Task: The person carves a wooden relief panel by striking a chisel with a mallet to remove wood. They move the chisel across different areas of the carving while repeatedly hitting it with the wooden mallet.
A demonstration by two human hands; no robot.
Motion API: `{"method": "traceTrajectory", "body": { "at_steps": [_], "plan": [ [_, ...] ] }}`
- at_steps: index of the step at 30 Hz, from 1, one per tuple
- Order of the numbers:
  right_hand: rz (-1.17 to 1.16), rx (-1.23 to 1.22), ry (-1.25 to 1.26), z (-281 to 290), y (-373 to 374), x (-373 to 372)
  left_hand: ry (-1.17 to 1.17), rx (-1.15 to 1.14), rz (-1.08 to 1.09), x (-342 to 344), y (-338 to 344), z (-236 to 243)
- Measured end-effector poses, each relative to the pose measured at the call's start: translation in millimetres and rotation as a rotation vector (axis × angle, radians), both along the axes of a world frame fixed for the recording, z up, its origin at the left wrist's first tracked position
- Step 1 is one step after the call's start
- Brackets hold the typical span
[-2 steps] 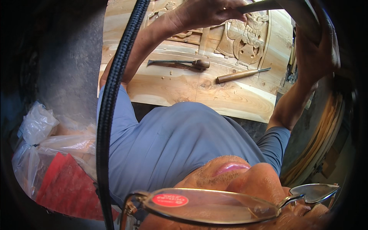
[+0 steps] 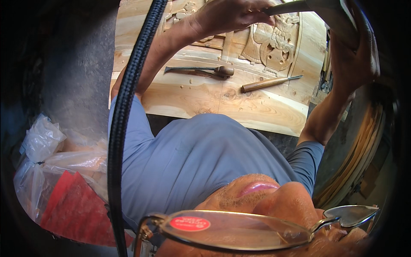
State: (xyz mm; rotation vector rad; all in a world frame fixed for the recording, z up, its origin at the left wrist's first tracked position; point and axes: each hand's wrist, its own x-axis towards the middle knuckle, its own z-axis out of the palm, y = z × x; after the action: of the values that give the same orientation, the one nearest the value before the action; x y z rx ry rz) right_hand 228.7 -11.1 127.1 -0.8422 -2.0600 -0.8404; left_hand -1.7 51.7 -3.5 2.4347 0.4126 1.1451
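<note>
At the top edge my left hand (image 2: 233,13) closes round the end of a dark handle. That handle belongs to a tool with a thick, block-like head (image 2: 336,19), resembling a mallet; the top of it is cut off. My right hand (image 2: 361,51), in shadow at the upper right, is closed against the head, its fingers partly hidden. Below lies a pale wooden panel (image 2: 184,100) with a carved relief (image 2: 278,45) of figures. On its bare wood rest a dark, long-bladed chisel (image 2: 222,71) with a rounded wooden handle and a slim chisel (image 2: 265,84) with a light handle.
A black braided cable (image 2: 124,111) runs down the left side, close in front of my left arm. Clear plastic bags (image 2: 43,141) and a red cloth-like piece (image 2: 68,205) are at the lower left. Curved wooden pieces (image 2: 359,150) stand stacked at the right. Small chips dot the panel.
The tool's head has shifted very slightly to the right and down. Both hands keep their hold, and the chisels lie where they were.
</note>
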Motion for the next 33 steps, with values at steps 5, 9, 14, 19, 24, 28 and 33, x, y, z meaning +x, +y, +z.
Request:
{"method": "traceTrajectory", "body": {
  "at_steps": [5, 9, 14, 19, 24, 28, 33],
  "plan": [
    [-0.091, -0.062, 0.032, -10, -3, 44, 0.084, 0.266, 0.231, 11, -2, -22],
    [-0.204, -0.032, 0.0, -5, -13, 68, 0.046, 0.044, 0.01, 8, -1, -3],
    [-0.215, -0.019, 0.071, -9, -21, 84, 0.029, -0.093, -0.127, 5, 3, 2],
    [-0.099, -0.075, 0.171, -4, -27, 80, 0.069, -0.156, -0.177, 1, 1, 6],
    [-0.119, 0.023, -0.114, 2, -27, 34, 0.173, -0.104, -0.14, -10, -1, 7],
    [-0.14, 0.003, -0.199, 2, -26, 13, 0.043, 0.468, 0.096, -7, 8, -39],
    [-0.137, -0.026, -0.079, 6, -31, -28, 0.151, 0.635, 0.331, -4, 4, -61]
  ]
}}
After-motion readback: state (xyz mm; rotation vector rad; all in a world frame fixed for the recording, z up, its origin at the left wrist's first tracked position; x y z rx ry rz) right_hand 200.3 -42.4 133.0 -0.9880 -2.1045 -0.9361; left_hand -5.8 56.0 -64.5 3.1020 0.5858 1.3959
